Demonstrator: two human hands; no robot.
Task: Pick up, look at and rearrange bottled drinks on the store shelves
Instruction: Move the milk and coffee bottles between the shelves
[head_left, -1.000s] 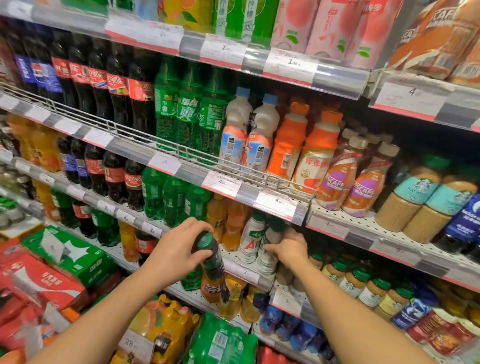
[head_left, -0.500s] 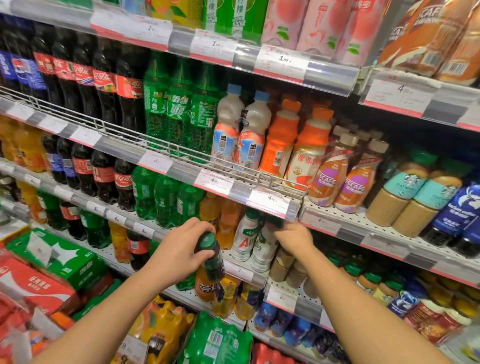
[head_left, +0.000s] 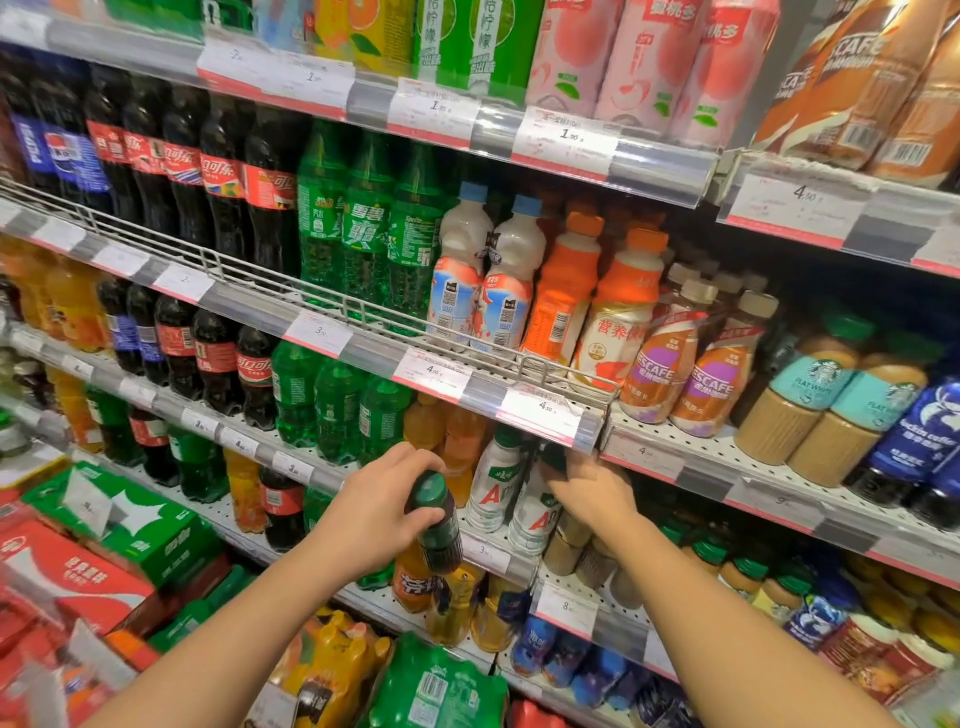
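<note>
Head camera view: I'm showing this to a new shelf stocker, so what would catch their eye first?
Probably the two hands at centre: the left hand grips a green-capped bottle by its neck, and the right hand reaches among the white bottles under the price rail. Next, the green soda bottles and the cola bottles on the shelf above.

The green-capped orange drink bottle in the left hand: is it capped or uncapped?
Capped: a dark green cap sits on the orange drink bottle held by the left hand.
</note>
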